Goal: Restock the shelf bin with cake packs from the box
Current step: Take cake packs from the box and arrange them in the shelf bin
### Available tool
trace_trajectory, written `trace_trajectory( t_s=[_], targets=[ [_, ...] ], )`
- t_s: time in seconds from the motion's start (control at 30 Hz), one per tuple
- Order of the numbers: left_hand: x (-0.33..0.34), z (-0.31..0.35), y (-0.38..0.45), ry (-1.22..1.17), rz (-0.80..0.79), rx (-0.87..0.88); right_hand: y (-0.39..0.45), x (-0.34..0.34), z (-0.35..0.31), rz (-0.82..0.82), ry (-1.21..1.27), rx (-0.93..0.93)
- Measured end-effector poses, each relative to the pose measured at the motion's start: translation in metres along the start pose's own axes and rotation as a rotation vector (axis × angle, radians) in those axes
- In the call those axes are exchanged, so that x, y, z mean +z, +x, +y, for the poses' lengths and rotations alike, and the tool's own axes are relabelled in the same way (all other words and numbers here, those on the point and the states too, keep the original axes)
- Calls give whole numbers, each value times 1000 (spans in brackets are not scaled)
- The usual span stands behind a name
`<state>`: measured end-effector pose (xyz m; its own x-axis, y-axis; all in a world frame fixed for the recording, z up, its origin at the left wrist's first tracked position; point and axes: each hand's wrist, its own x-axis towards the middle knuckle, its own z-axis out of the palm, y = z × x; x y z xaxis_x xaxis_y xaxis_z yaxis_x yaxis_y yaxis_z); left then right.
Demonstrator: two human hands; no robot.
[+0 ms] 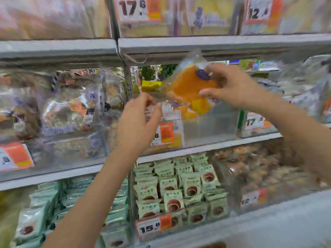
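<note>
— One cake pack (pixel 189 90), orange under clear film, held up tilted in front of the middle shelf, above the clear shelf bin (pixel 211 126).

— Gripped how?

— Pinched by the right hand (pixel 231 86): thumb under the lower edge, fingers curled over the top corner by the purple label. Left hand (pixel 139 119) just beside, holding nothing, fingers loosely curled, close to the bin's front wall near an orange price tag (pixel 166 133).

— Likely feel?

— Probably light and soft. Slick, crinkly wrapper, so liable to slide under a loose pinch. Sponge inside apt to dent if squeezed hard. Best taken by the edges or the sealed film margin, never pressed across the middle.

— Bin contents?

— Looks mostly empty through the front; too blurred to tell for sure. No box in view.

— Surroundings?

— Clear bins of wrapped bakery goods (pixel 68 108) to the left, green packs (pixel 179 190) stacked on the shelf below, more price tags along the rails.

— Stage of the job?

— Seemingly mid-placement: pack over the bin, not yet dropped in.
</note>
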<state>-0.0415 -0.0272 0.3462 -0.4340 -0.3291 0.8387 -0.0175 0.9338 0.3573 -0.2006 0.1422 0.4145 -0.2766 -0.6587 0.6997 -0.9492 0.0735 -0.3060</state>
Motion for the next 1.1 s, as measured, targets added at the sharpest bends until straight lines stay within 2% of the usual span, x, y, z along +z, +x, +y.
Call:
trace_trajectory(
  t_s=[0.07,0.13,0.17,0.23,0.37,0.5,0.57,0.67,0.77,0.93,0.97,1.03,1.1],
  targets=[
    [26,-2,23,208,-112,31,36,-12,15,19,-167,-7],
    [54,-9,31,403,-215,71,65,-9,37,-47,-354,35],
    [65,-16,31,502,-214,109,78,-3,50,-104,-423,49],
    [78,-28,28,682,-125,138,98,18,78,-271,-481,101],
    [91,-37,21,703,143,196,122,65,129,-586,-506,165],
    [96,-44,22,679,196,249,134,103,157,-674,-458,190],
    [99,-47,21,666,210,250,136,119,168,-641,-403,185],
    [100,-49,21,665,239,266,134,128,178,-497,-301,239],
    [99,-50,21,661,261,285,133,129,188,-381,-361,227],
    [100,-48,22,628,258,302,130,129,186,-390,-395,271],
    [98,-48,22,631,237,292,128,126,180,-376,-336,284],
    [96,-46,20,629,210,278,122,114,157,-238,-37,315],
    [93,-45,20,584,203,282,104,93,124,61,288,304]
  ],
)
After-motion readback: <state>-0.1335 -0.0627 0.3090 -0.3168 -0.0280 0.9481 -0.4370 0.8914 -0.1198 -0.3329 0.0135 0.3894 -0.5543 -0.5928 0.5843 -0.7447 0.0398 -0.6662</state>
